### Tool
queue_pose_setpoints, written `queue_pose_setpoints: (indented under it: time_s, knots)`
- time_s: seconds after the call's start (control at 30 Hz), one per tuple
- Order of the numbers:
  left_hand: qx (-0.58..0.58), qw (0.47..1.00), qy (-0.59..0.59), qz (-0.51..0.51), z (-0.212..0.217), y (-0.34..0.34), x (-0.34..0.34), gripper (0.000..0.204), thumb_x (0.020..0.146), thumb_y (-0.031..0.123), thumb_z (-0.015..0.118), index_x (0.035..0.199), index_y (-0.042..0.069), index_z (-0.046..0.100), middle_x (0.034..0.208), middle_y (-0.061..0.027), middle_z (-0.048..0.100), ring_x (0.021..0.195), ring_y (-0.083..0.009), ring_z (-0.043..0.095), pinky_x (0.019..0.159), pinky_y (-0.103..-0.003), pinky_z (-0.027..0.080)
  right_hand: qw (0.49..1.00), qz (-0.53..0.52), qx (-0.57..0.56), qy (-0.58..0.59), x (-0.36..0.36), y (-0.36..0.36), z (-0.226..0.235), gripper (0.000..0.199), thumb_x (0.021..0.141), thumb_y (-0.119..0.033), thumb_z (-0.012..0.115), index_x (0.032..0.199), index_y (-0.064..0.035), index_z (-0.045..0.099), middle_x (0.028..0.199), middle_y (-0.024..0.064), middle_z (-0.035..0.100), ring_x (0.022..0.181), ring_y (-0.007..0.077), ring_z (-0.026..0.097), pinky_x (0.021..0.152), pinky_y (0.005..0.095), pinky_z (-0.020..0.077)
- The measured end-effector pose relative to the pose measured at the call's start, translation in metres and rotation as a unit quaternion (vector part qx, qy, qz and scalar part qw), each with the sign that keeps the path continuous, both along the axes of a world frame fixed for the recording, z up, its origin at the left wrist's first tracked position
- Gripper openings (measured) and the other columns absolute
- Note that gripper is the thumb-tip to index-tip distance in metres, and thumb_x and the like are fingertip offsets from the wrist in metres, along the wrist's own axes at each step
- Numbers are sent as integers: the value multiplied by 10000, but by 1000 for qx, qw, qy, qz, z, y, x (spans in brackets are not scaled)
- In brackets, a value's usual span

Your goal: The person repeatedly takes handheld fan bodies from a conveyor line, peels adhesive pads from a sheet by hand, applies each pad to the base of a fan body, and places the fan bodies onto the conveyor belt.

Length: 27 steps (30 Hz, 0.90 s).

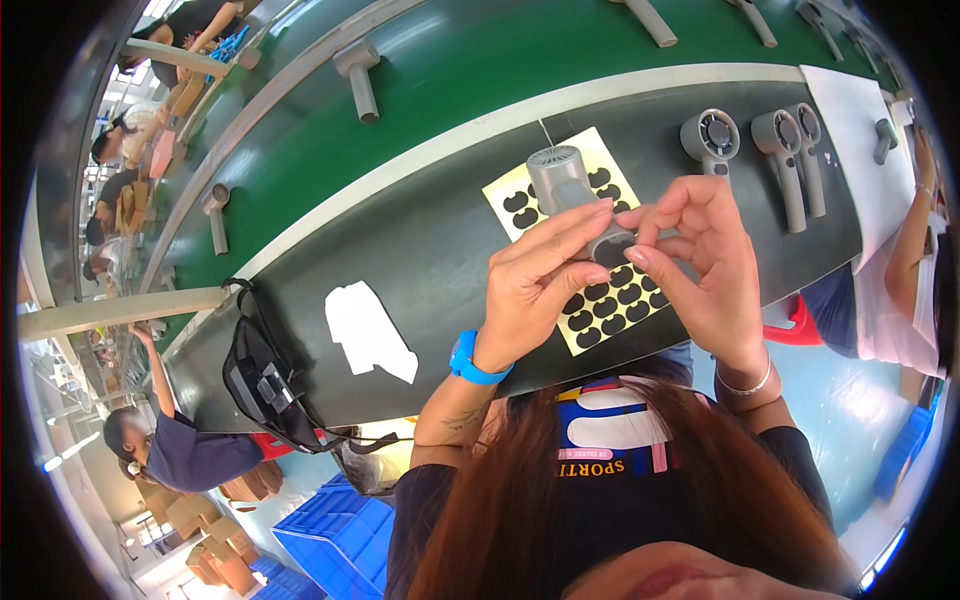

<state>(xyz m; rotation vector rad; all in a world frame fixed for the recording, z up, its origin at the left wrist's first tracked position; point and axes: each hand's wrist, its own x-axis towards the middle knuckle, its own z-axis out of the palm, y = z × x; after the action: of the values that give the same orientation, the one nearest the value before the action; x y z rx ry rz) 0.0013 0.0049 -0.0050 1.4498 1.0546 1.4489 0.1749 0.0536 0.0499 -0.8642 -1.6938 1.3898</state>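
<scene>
A grey handheld fan (556, 178) lies over a pale yellow sheet with its round vented head pointing away from me. My left hand (545, 270) is closed around its handle, fingers on top and thumb below. The handle's end faces me and carries a dark rounded sticker (612, 248). At that end, the thumb and forefinger of my right hand (700, 250) pinch at the sticker's edge; its other fingers are curled. Rows of black notched oval stickers fill the yellow sheet (578, 340), partly hidden by my hands and the fan.
Several grey fans (716, 135) stand at the right of the dark table (430, 240). White paper (368, 330) and a black bag (265, 365) lie to the left. Beyond runs a green conveyor (440, 80) carrying more fans. Co-workers sit at both sides; blue crates (335, 535) stand lower left.
</scene>
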Motion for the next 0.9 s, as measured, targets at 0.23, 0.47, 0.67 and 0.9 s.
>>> queue_pose_setpoints:
  time_s: [0.23,0.47,0.67,0.9]
  knots:
    - [3,999,39,-4,6,1,-1,373,833,-4,632,1204,23,604,1241,-139,582,943,-158,631,759,-261,552,1000,-3,7,-3,1,1,2,346,810,125,585,1069,-15,404,914,85,568,962,156,600,778,255,516]
    - [1,1000,-4,-4,3,3,4,379,833,-4,648,1209,20,600,1232,-134,577,927,-137,610,767,-265,562,999,-13,25,-30,2,-1,7,336,813,116,589,1081,2,421,904,76,565,941,151,605,779,262,515]
    - [-9,999,-50,-9,0,3,8,392,829,-52,634,1213,10,592,1248,-136,559,915,-129,601,772,-260,568,992,-46,89,-73,1,-2,6,331,812,97,593,1088,4,435,870,80,582,865,149,623,757,271,505]
    - [-12,1000,-26,-11,3,5,10,398,816,-70,632,1205,9,597,1238,-140,562,882,-123,613,756,-263,573,978,-71,141,-137,4,-2,9,379,788,74,622,1110,-7,441,798,88,598,786,161,642,712,269,495]
